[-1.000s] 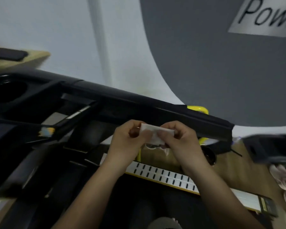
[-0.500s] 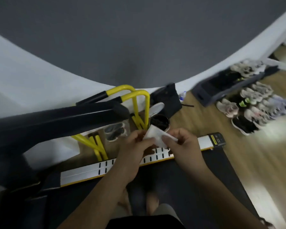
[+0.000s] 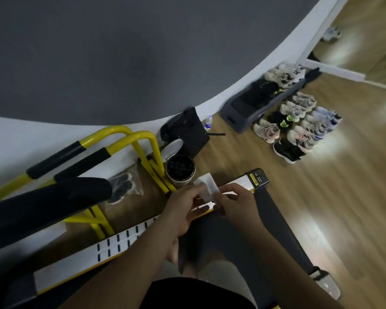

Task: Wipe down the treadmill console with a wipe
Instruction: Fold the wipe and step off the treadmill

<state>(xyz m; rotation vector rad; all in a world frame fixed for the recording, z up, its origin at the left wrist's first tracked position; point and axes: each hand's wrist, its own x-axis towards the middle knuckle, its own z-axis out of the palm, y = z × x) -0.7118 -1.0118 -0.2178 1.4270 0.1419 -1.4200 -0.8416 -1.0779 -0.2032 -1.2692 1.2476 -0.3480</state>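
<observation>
Both hands hold a small white wipe in front of me, above the treadmill's white side rail. My left hand pinches its left edge and my right hand pinches its right edge. The wipe stands up between the fingertips, partly folded. The treadmill console is out of view; only a black handrail reaches in from the left. The dark running belt lies under my arms.
Yellow bars with black grips stand left of the treadmill. A round dark bin and a black bag sit by the wall. Several pairs of shoes and a grey step platform lie on the wooden floor at right.
My view has swung from the console down and right to the treadmill deck and floor. Both hands have kept hold of the wipe and it stands more unfolded now.
</observation>
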